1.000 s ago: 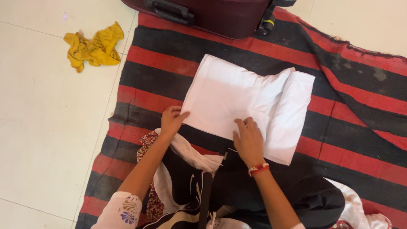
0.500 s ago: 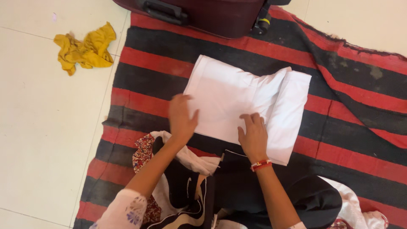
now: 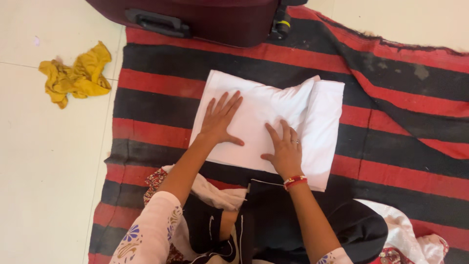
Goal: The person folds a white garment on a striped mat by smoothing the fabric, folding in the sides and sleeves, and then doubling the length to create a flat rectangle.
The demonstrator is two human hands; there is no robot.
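fingers splayed wide, left hand and right hand press flat on the white cloth, already folded into a neat rectangle; little looks left undone.

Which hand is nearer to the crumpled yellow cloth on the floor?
Left. The left hand lies flat on the folded white cloth, closer to the crumpled yellow cloth; the right hand presses farther away.

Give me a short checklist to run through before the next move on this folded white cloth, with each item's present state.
1. Left hand flat on the folded white cloth, fingers spread: ok.
2. Right hand flat on the cloth: ok.
3. Cloth lies wholly on the striped rug: ok.
4. Cloth apart from the maroon suitcase: ok.
5. Folded layers line up evenly at the right side: not ok, one layer bunches over the other.
6. Underside of the cloth smooth: cannot tell.
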